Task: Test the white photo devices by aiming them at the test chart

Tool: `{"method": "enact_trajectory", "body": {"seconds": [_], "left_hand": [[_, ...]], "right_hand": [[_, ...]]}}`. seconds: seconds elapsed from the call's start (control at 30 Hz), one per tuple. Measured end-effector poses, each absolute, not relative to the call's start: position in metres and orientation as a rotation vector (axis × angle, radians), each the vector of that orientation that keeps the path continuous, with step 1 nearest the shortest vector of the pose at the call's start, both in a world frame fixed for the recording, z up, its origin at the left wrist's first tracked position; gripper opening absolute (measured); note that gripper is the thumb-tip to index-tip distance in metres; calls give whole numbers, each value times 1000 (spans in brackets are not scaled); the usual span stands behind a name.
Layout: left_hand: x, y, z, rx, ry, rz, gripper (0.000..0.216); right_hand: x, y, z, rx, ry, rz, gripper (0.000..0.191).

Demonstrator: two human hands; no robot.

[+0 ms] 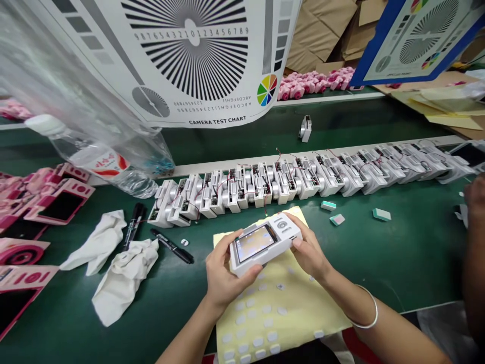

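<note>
A small white digital camera (261, 242) is held between both hands, its lit screen facing up toward me. My left hand (225, 273) wraps around its left end, thumb along the lower edge. My right hand (308, 250) grips the right end, close to the round button pad. Beneath the hands lies a yellow sheet (303, 303) dotted with small white rounded pieces. Just beyond it, a long row of opened white camera bodies (237, 189) stands side by side, with thin red and black wires showing.
Camera test charts (189, 60) hang ahead. At left are pink cameras (60, 202), a water bottle (109, 162), white cloths (127, 278) and black markers (172, 246). Small green-and-white blocks (381, 215) lie at right. Another person's arm (475, 253) shows at the right edge.
</note>
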State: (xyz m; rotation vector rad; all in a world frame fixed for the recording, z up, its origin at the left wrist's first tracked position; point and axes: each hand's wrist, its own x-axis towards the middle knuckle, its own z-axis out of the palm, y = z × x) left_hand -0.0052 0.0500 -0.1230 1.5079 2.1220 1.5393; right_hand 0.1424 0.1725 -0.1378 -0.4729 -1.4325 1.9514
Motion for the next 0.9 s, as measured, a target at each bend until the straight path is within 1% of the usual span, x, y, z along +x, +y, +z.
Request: {"method": "enact_trajectory", "body": {"seconds": [0.17, 0.27, 0.43, 0.53, 0.7, 0.77, 0.9], "left_hand": [[2, 52, -136, 1472, 2209, 1475, 59], [2, 55, -137, 1326, 2186, 1499, 60], [-5, 57, -126, 946, 1965, 1625, 56], [-11, 59, -122, 890, 1875, 1642, 55], [-14, 63, -129, 773, 1598, 1586, 61], [-14, 66, -133, 714, 1489, 1557, 59], [-15, 68, -140, 660, 1382, 1563, 58]], "right_hand": [[134, 174, -148, -557, -1231, 2025, 46], [130, 177, -150, -547, -1225, 2041, 46], [128, 181, -152, -492, -1308, 2036, 48], [129, 183, -152, -459, -1350, 2011, 50], [131, 184, -143, -421, -1366, 1983, 54], [132, 183, -138, -413, -1320, 2033, 52], [133, 180, -132, -482, -1219, 2132, 43]]}}
